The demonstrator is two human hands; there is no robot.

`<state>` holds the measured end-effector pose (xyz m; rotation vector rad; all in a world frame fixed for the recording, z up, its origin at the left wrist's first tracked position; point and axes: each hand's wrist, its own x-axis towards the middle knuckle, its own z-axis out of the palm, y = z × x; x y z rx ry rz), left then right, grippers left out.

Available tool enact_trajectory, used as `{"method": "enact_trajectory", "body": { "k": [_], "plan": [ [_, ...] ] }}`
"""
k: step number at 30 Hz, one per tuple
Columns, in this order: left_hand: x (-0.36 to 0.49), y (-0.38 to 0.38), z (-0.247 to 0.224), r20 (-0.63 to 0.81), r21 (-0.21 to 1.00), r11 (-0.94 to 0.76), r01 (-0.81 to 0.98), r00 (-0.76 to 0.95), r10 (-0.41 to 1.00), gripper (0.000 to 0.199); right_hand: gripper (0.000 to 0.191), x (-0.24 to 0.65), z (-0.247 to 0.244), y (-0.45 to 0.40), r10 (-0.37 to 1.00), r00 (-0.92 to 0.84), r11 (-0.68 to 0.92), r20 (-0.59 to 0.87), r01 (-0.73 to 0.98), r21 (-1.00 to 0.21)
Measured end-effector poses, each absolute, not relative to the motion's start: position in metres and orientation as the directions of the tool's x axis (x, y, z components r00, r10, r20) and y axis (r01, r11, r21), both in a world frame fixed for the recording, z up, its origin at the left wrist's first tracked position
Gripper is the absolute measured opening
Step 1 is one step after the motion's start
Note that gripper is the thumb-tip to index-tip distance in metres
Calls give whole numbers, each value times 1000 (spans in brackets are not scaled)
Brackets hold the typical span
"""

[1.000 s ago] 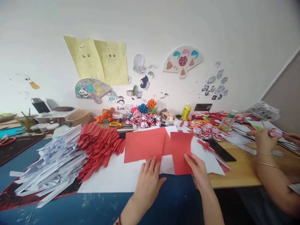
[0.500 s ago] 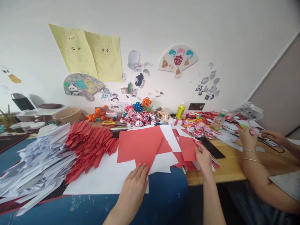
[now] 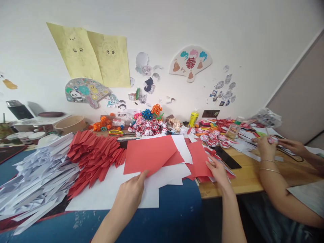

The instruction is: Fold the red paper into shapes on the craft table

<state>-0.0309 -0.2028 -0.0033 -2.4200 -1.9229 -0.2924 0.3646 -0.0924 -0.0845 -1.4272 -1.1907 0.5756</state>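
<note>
Between thumb and fingers, my left hand (image 3: 131, 189) pinches the near edge of a large red sheet (image 3: 149, 153), whose right part is folded or bent over. Beneath it lie white sheets (image 3: 101, 192). My right hand (image 3: 216, 170) has its fingers partly spread at the right edge of a red paper piece (image 3: 198, 158), the thumb touching it; whether it grips the piece is unclear. Left of the large sheet are a pile of folded red strips (image 3: 97, 155) and a heap of white strips (image 3: 45, 175).
Red-and-white paper balls (image 3: 149, 128) stand behind the sheets. A black phone-like slab (image 3: 227, 158), a bottle (image 3: 233, 130) and a yellow bottle (image 3: 193, 118) are farther right. Another person's hands (image 3: 267, 146) hold a small ball at the right.
My left hand has moved left and now pinches the large red sheet's edge instead of lying on it. The red piece by my right hand is lower, and that hand's fingers have spread.
</note>
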Motion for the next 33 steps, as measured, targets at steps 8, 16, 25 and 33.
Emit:
{"method": "enact_trajectory", "body": {
  "k": [8, 16, 25, 33],
  "plan": [
    [-62, -197, 19, 521, 429, -255, 867, -7, 854, 33, 56, 355, -68, -97, 914, 327, 112, 240, 364, -924],
    [-82, -196, 26, 233, 955, -168, 244, -269, 935, 47, 47, 327, -59, -106, 913, 210, 164, 351, 597, -785],
    [-74, -186, 12, 94, 990, -113, -90, -194, 977, 50, 47, 222, -5, -142, 927, -227, 323, 299, 77, -943],
    [-74, -193, 1, 238, 841, -144, 522, -117, 964, 55, 35, 163, -9, -131, 966, -134, 197, 220, -166, -966]
  ]
}}
